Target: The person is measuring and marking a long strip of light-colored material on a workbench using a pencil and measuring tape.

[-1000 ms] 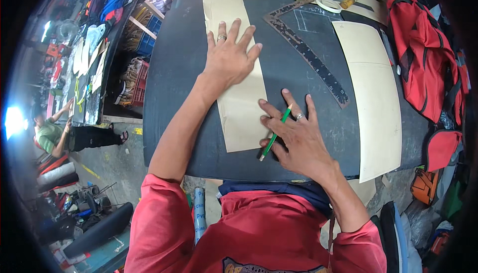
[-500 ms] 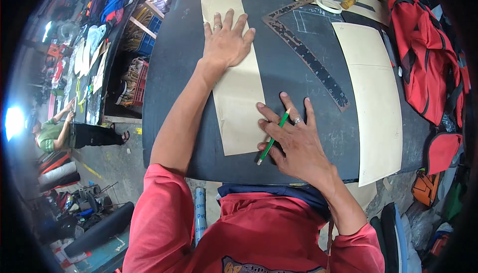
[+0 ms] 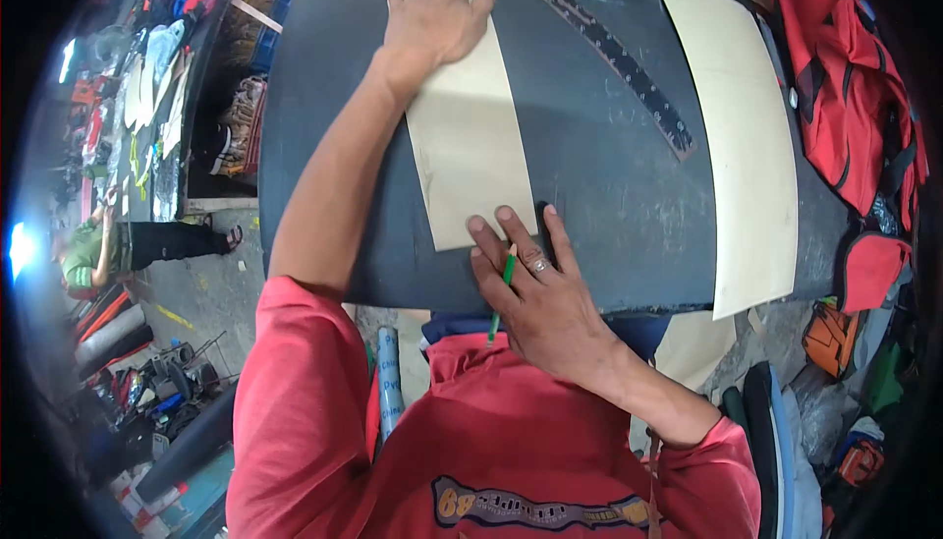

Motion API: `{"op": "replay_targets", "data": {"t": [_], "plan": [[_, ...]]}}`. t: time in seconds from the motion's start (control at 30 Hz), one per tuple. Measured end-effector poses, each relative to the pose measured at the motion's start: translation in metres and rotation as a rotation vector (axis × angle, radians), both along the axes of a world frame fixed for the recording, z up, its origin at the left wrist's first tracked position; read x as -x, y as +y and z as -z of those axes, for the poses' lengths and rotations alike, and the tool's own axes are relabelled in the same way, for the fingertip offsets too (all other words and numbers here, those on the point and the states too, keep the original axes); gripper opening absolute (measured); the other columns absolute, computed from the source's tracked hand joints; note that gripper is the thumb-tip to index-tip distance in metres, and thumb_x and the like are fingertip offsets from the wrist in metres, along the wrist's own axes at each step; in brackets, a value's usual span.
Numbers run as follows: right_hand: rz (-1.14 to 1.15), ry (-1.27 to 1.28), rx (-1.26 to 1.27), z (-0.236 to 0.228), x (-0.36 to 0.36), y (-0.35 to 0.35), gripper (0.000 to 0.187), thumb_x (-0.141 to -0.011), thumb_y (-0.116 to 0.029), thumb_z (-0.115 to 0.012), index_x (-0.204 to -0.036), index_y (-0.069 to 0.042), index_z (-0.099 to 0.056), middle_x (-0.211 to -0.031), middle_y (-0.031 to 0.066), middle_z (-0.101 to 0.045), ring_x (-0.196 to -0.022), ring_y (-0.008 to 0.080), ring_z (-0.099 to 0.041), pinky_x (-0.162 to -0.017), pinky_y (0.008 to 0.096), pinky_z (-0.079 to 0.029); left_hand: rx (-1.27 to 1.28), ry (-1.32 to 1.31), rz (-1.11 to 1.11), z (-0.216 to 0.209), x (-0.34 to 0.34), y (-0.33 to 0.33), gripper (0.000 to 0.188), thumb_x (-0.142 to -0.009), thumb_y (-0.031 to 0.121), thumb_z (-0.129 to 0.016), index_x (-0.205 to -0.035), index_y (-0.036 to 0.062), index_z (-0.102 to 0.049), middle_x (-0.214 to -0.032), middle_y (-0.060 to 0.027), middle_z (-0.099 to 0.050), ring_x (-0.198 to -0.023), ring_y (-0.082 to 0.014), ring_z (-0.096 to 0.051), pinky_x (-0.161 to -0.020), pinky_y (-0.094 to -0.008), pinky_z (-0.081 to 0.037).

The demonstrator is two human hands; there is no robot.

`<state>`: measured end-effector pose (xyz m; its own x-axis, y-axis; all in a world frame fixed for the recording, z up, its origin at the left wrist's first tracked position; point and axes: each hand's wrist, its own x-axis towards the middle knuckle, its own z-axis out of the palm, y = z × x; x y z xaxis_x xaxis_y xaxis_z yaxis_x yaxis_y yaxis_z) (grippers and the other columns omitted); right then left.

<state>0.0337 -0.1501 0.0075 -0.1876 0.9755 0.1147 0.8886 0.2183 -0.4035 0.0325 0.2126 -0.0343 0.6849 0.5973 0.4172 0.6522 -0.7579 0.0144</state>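
Observation:
A long strip of tan card [image 3: 467, 146] lies on the dark table. My left hand [image 3: 439, 13] rests flat on its far part, fingers spread and a ring showing on one of them. At the strip's near end is my right hand [image 3: 540, 298], with a green pencil [image 3: 508, 269] held between its fingers, sharpened tip pointing away from me. Its outstretched fingertips reach over the near edge of the card. A second, wider tan card [image 3: 742, 146] curves along the table's right side.
Between the two cards lies a worn metal square [image 3: 629, 67]. Red fabric pieces [image 3: 835, 77] hang at the right. The dark tabletop [image 3: 629, 225] ends just before my body. At the left, another person [image 3: 93, 254] stands beside a cluttered bench.
My right hand, with the pencil, has moved left and toward me, to the strip's near edge. The view has shifted, so the table sits higher. My left hand stays flat on the card.

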Motion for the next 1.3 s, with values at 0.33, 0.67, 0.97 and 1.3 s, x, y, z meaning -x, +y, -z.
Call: {"op": "replay_targets", "data": {"t": [0.33,0.67,0.97,1.3], "plan": [[0.16,-0.02,0.009,0.001,0.016,-0.01,0.051,-0.103,-0.03,-0.071,-0.15,-0.01,-0.064,-0.179,0.0106,-0.042,-0.166,0.0361,-0.033,-0.126,0.0757,-0.023,0.031,0.023,0.051,-0.033,-0.002,-0.02,0.053,-0.113,0.042,-0.049,-0.148,0.0044,-0.065,-0.149,-0.0315,-0.06,-0.137,-0.0502,-0.058,-0.118,-0.0652,-0.043],[0.159,-0.006,-0.025,0.006,0.028,-0.018,0.055,-0.1,-0.032,-0.073,-0.148,-0.007,-0.063,-0.179,0.014,-0.038,-0.166,0.0382,-0.031,-0.119,0.0729,-0.031,0.173,0.106,-0.379,-0.005,-0.043,-0.009,0.055,-0.112,0.046,-0.054,-0.157,0.0147,-0.062,-0.16,-0.0197,-0.056,-0.147,-0.0481,-0.052,-0.122,-0.0679,-0.039],[0.231,0.13,-0.01,0.004,0.007,-0.022,0.057,-0.092,-0.023,-0.078,-0.144,-0.006,-0.061,-0.175,0.0133,-0.045,-0.16,0.0266,-0.045,-0.115,0.0633,-0.026,-0.144,-0.253,-0.124,-0.003,-0.04,-0.038,0.035,-0.098,0.026,-0.067,-0.114,-0.0045,-0.074,-0.117,-0.0291,-0.066,-0.114,-0.0463,-0.064,-0.101,-0.0596,-0.05],[0.205,0.111,0.083,-0.008,-0.023,-0.027,0.049,-0.096,-0.026,-0.079,-0.138,-0.006,-0.065,-0.173,0.0083,-0.052,-0.161,0.0258,-0.046,-0.119,0.0588,-0.025,-0.203,-0.292,-0.127,0.003,-0.043,-0.032,0.035,-0.1,0.027,-0.066,-0.114,-0.0038,-0.075,-0.112,-0.0293,-0.068,-0.11,-0.046,-0.066,-0.1,-0.0583,-0.051]]}}
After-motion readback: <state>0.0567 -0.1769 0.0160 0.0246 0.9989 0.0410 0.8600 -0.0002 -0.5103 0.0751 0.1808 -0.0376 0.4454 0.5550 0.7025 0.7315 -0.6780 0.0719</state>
